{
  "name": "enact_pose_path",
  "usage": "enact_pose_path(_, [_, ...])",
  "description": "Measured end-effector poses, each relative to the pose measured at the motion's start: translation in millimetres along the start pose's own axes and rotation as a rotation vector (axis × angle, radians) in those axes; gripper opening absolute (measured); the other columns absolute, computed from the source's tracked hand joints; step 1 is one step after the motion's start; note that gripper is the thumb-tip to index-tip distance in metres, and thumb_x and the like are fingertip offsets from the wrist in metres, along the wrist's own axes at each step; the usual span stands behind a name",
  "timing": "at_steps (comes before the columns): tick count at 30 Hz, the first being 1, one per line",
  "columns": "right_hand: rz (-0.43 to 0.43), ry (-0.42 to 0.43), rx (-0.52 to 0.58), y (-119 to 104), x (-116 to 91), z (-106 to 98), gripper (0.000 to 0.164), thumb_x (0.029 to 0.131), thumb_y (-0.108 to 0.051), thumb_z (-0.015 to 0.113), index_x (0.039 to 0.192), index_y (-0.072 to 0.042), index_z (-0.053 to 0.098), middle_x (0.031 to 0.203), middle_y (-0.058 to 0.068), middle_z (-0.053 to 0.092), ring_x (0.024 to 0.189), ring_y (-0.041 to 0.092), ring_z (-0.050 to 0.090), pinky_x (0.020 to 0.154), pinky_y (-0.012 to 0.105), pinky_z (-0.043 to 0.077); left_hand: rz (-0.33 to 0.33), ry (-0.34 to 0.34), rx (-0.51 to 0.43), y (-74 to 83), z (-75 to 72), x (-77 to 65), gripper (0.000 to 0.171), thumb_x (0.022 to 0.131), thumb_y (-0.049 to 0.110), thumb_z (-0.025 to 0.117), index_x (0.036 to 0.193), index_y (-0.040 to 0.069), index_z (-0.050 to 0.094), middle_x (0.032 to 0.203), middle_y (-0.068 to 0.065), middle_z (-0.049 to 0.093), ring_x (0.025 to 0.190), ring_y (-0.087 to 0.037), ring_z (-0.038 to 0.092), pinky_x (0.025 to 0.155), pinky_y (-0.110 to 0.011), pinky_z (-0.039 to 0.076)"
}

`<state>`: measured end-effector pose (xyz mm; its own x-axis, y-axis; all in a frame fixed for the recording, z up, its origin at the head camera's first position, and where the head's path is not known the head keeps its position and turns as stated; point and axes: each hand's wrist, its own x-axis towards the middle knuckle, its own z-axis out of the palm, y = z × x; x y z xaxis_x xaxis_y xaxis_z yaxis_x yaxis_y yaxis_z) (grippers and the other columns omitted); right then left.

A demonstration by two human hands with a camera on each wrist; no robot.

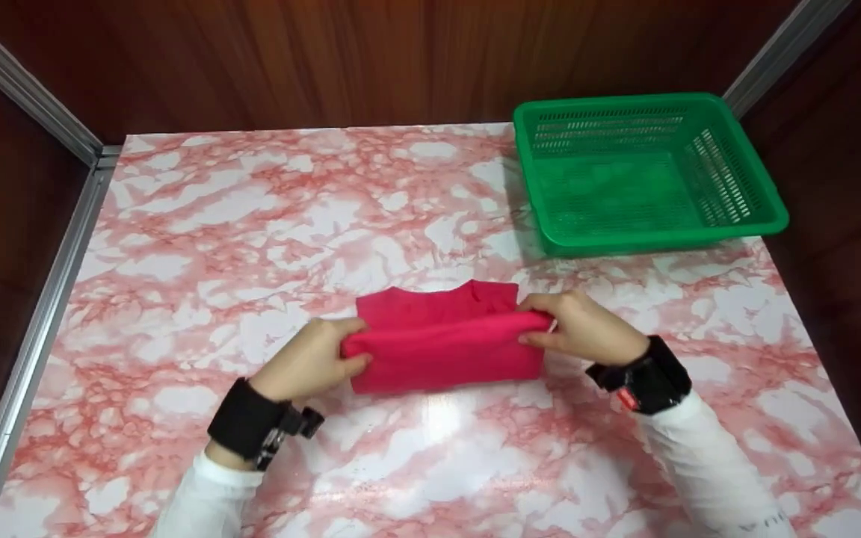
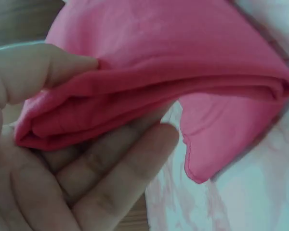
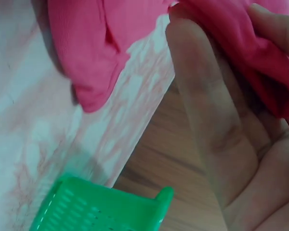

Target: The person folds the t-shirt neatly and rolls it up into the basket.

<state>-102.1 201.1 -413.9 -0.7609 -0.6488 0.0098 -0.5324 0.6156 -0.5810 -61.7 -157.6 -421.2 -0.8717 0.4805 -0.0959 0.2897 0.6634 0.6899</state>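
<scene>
A pinkish-red shirt [image 1: 438, 351], folded into a wide, low bundle, is at the middle of the marbled tabletop. Its far edge dips in a curve like a neckline. My left hand [image 1: 315, 359] pinches the left end of a raised fold, thumb on the near side. At the fold's other end, my right hand [image 1: 576, 325] grips the cloth between thumb and fingers. Several stacked layers of the shirt [image 2: 149, 82] show between thumb and fingers in the left wrist view. In the right wrist view, the fingers [image 3: 197, 72] lie under the bunched cloth.
A green plastic basket [image 1: 647, 243] with slotted sides stands at the far right of the red-and-white marbled table [image 1: 251, 202]. Dark wood panels [image 1: 311, 60] rise behind and at both sides, with metal edging [image 1: 49, 276] along the left.
</scene>
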Motion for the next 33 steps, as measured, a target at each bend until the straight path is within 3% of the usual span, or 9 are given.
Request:
enact_pose_path(3, [0.031, 0.012, -0.018, 10.4, 12.1, -3.6, 0.022, 0.081, -0.018, 0.075, 0.098, -0.006, 0.067, 0.083, 0.000, 0.065, 0.073, 0.011, 0.054, 0.066, 0.027, 0.048, -0.066, -0.001, -0.042, -7.6, -7.2, 15.1, 0.036, 0.083, 0.016, 0.069, 0.114, 0.000, 0.061, 0.071, 0.000, 0.054, 0.058, -0.010, 0.048, 0.060, -0.026, 0.045])
enact_pose_path(6, [0.077, 0.011, -0.008, 21.4, 23.3, -3.3, 0.019, 0.085, -0.019, 0.071, 0.097, -0.006, 0.065, 0.082, 0.002, 0.063, 0.073, 0.015, 0.053, 0.067, 0.031, 0.047, -0.093, 0.006, -0.087, -17.4, -11.2, 31.4, 0.040, 0.082, 0.018, 0.069, 0.117, 0.001, 0.061, 0.099, -0.006, 0.062, 0.088, -0.018, 0.057, 0.081, -0.035, 0.048])
enact_pose_path(9, [0.125, -0.007, 0.007, 32.3, 35.0, 0.5, 0.023, 0.090, -0.020, 0.065, 0.106, -0.004, 0.062, 0.090, 0.007, 0.063, 0.079, 0.020, 0.055, 0.073, 0.036, 0.047, -0.112, 0.006, -0.145, -31.0, -12.2, 48.0, 0.040, 0.083, 0.020, 0.068, 0.119, 0.003, 0.062, 0.132, -0.005, 0.052, 0.120, -0.024, 0.049, 0.100, -0.043, 0.040])
enact_pose_path(12, [0.178, -0.032, 0.029, 41.8, 47.7, 6.8, 0.036, 0.094, -0.022, 0.058, 0.123, -0.001, 0.054, 0.113, 0.017, 0.061, 0.100, 0.029, 0.058, 0.089, 0.044, 0.046, -0.149, 0.007, -0.205, -47.7, -9.8, 62.6, 0.047, 0.084, 0.022, 0.065, 0.127, 0.003, 0.057, 0.146, -0.004, 0.040, 0.130, -0.027, 0.041, 0.105, -0.046, 0.035])
enact_pose_path(15, [0.227, -0.042, 0.035, 48.9, 60.0, 13.6, 0.041, 0.097, -0.023, 0.053, 0.130, 0.000, 0.048, 0.126, 0.021, 0.055, 0.115, 0.034, 0.053, 0.098, 0.050, 0.040, -0.218, 0.039, -0.261, -61.9, -4.3, 72.9, 0.051, 0.086, 0.022, 0.062, 0.132, 0.003, 0.052, 0.141, -0.009, 0.046, 0.126, -0.027, 0.044, 0.105, -0.044, 0.035])
enact_pose_path(19, [0.283, -0.007, 0.029, 54.2, 75.0, 19.6, 0.028, 0.098, -0.023, 0.050, 0.116, -0.001, 0.050, 0.095, 0.019, 0.058, 0.090, 0.032, 0.056, 0.080, 0.045, 0.046, -0.282, 0.125, -0.279, -73.2, 5.5, 82.5, 0.036, 0.087, 0.021, 0.060, 0.118, 0.003, 0.059, 0.111, -0.013, 0.060, 0.106, -0.025, 0.053, 0.095, -0.036, 0.040])
enact_pose_path(23, [0.293, 0.058, -0.012, 60.3, 86.9, 26.6, 0.023, 0.097, -0.022, 0.052, 0.105, -0.001, 0.050, 0.082, 0.015, 0.054, 0.080, 0.031, 0.053, 0.073, 0.043, 0.044, -0.307, 0.248, -0.266, -80.0, 15.2, 87.3, 0.017, 0.086, 0.020, 0.061, 0.093, 0.004, 0.057, 0.085, -0.006, 0.052, 0.084, -0.021, 0.050, 0.078, -0.029, 0.039])
enact_pose_path(26, [0.289, 0.102, -0.032, 67.6, 91.0, 34.6, 0.025, 0.096, -0.022, 0.056, 0.104, 0.001, 0.052, 0.089, 0.017, 0.056, 0.086, 0.033, 0.055, 0.079, 0.045, 0.044, -0.304, 0.333, -0.265, -84.1, 22.0, 89.9, 0.017, 0.085, 0.016, 0.065, 0.090, 0.003, 0.056, 0.083, -0.006, 0.051, 0.081, -0.021, 0.049, 0.075, -0.028, 0.038])
enact_pose_path(33, [0.366, 0.217, -0.051, 72.9, 91.9, 46.5, 0.034, 0.088, -0.025, 0.067, 0.104, 0.002, 0.056, 0.095, 0.020, 0.057, 0.089, 0.035, 0.055, 0.079, 0.046, 0.044, -0.310, 0.464, -0.226, -87.3, 32.5, 93.4, 0.035, 0.080, 0.012, 0.074, 0.108, -0.003, 0.060, 0.095, -0.016, 0.056, 0.091, -0.028, 0.056, 0.082, -0.034, 0.044])
